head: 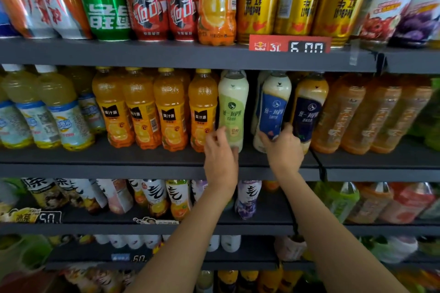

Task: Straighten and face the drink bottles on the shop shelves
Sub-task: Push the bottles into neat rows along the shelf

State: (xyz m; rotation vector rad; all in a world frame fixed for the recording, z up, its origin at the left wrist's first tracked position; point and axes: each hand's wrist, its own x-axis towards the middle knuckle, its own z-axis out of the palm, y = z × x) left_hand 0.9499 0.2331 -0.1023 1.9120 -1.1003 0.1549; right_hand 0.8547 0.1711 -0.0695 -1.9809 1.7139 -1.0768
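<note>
On the middle shelf (142, 159), the left hand (220, 152) grips the green-label bottle (232, 107) low down — the right hand (283, 150) grasps the blue-label bottle (273, 112) just right of it.

On the middle shelf (142, 169) the orange juice bottles (154, 112) stand in a row left of the green-label milk tea bottle (232, 104); right of it, across a gap, stands the blue-label milk tea bottle (273, 107), then the dark-label bottle (308, 112), then the tea bottles (371, 114); the left hand (220, 154) sits at the base of the green-label bottle; the right hand (283, 150) at the base of the blue-label one; cans (295, 5) stand on the shelf above, behind the price tag (289, 44).
</note>
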